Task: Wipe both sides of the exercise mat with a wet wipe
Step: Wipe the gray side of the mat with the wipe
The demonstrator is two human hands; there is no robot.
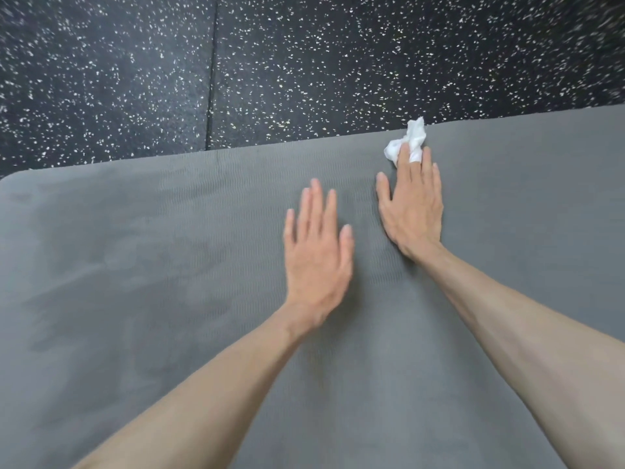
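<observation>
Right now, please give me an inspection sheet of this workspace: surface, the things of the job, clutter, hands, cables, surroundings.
Surface: grey exercise mat lies flat on the floor; its far edge and one rounded corner are visible, with darker patches on the left part.
Job's things: crumpled white wet wipe lies on the mat near the far edge.
Clutter: nothing seen.
Hands: left hand, fingers straight, is over the mat and blurred, so contact cannot be told; right hand is flat on the mat, its fingertips on the wipe.
Cables: nothing seen.
Surroundings: black speckled rubber floor with a seam between tiles.
</observation>
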